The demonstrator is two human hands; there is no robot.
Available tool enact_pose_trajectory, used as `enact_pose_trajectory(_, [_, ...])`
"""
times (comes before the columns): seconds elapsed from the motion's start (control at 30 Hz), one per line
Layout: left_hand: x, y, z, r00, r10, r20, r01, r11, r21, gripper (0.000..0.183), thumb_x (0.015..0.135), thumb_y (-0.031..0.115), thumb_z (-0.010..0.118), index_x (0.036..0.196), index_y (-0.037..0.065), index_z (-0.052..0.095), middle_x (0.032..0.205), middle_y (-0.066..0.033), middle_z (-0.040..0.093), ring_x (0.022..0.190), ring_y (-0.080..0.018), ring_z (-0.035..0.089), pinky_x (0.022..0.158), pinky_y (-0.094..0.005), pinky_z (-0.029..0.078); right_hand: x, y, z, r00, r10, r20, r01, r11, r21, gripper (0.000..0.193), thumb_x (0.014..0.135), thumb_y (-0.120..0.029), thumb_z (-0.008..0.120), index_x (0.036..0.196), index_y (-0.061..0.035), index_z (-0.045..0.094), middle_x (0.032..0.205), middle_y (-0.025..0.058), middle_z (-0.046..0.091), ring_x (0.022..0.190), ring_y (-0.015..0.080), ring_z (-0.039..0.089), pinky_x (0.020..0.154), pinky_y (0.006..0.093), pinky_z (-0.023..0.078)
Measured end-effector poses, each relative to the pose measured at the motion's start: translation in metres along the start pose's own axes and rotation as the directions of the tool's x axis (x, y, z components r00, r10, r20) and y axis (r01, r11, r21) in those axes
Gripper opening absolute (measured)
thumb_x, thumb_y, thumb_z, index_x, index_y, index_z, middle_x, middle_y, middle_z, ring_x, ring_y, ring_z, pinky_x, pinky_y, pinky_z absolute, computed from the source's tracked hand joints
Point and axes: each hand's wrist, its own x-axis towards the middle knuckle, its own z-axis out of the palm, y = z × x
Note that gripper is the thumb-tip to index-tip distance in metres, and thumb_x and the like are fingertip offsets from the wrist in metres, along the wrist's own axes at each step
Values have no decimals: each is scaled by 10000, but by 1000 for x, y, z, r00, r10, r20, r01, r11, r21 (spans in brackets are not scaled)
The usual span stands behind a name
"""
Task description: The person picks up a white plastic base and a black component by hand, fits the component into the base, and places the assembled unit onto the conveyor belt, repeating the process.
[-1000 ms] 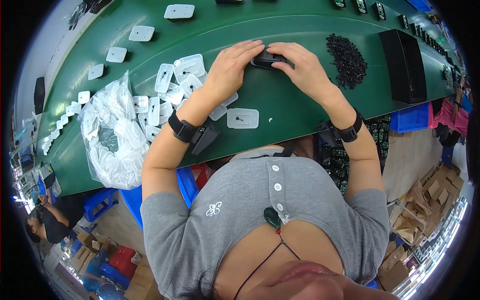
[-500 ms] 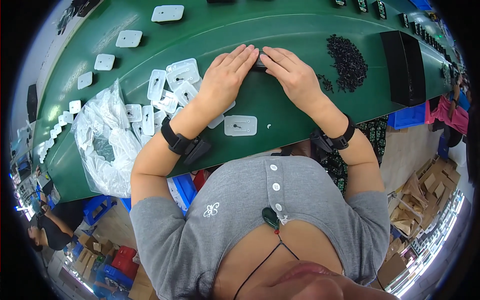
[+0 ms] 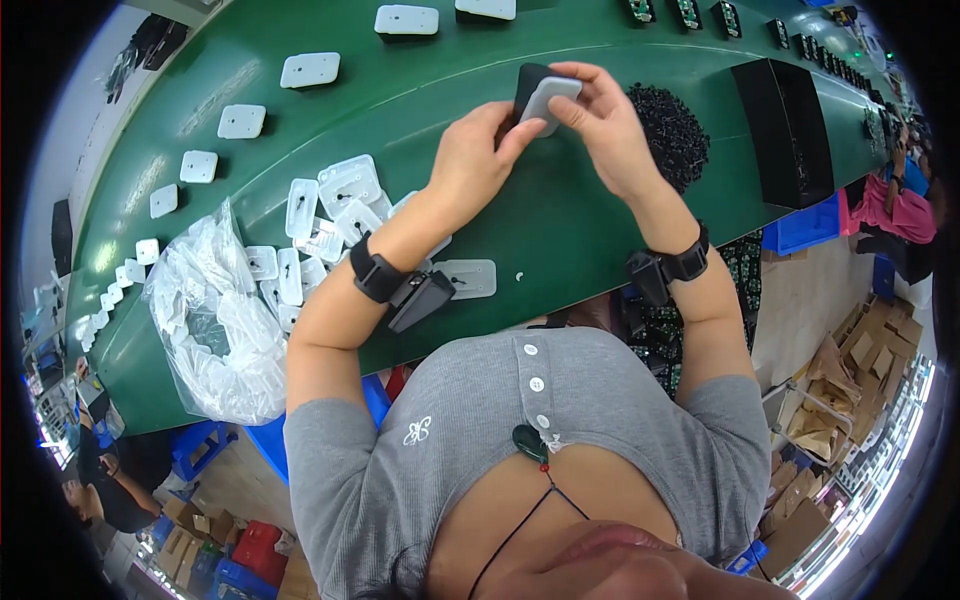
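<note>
Over the green tabletop, both my hands hold a small rectangular case with a black body (image 3: 530, 84) and a light grey cover plate (image 3: 549, 104), tilted up. My right hand (image 3: 606, 125) grips its right side, thumb on the cover and fingers behind. My left hand (image 3: 477, 155) is closed at the left and lower edge, its thumb at the cover's lower corner; some of its fingertips are hidden by the case. Right of my right hand lies a heap of small black parts (image 3: 672, 138). Left of my left forearm are several translucent plastic trays (image 3: 350, 180), some with small black pieces inside.
A crumpled clear plastic bag (image 3: 225, 320) lies at the left. White-topped cases (image 3: 310, 70) line the far left edge. A black open box (image 3: 783, 135) stands at the right, with circuit boards (image 3: 687, 14) beyond it. Below the bench's right edge is a blue bin (image 3: 803, 228).
The case was flat on the table under both hands. Now it is raised and tilted, showing its grey cover, with my right thumb on it. The whole view has shifted somewhat.
</note>
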Motion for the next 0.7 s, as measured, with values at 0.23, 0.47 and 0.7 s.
enact_pose_trajectory(0.23, [-7, 4, -12, 990, 138, 14, -139, 987, 76, 328, 837, 241, 677, 1085, 41, 595, 874, -88, 586, 676, -237, 565, 638, -336, 474, 153, -34, -94, 859, -448, 250, 504, 826, -253, 353, 806, -70, 670, 1141, -22, 568, 968, 50, 605, 826, 143, 584, 751, 274, 492])
enact_pose_trajectory(0.47, [-65, 1, -33, 923, 353, 152, -383, 875, 296, 410, 778, 260, 701, 1105, 45, 578, 964, -108, 568, 837, -266, 561, 736, -364, 461, 267, -49, -158, 980, -36, 197, 193, 432, -881, 318, 816, -175, 692, 1097, -36, 643, 961, 77, 675, 853, 150, 606, 769, 298, 491])
enact_pose_trajectory(0.7, [-108, 2, -52, 870, 218, 441, -407, 824, 394, 513, 754, 350, 691, 1157, 62, 560, 1099, -96, 534, 992, -257, 519, 857, -376, 415, 281, -49, -149, 958, 249, 146, 66, 304, -950, 333, 833, -326, 671, 1044, -70, 690, 903, 41, 692, 811, 135, 594, 750, 295, 475])
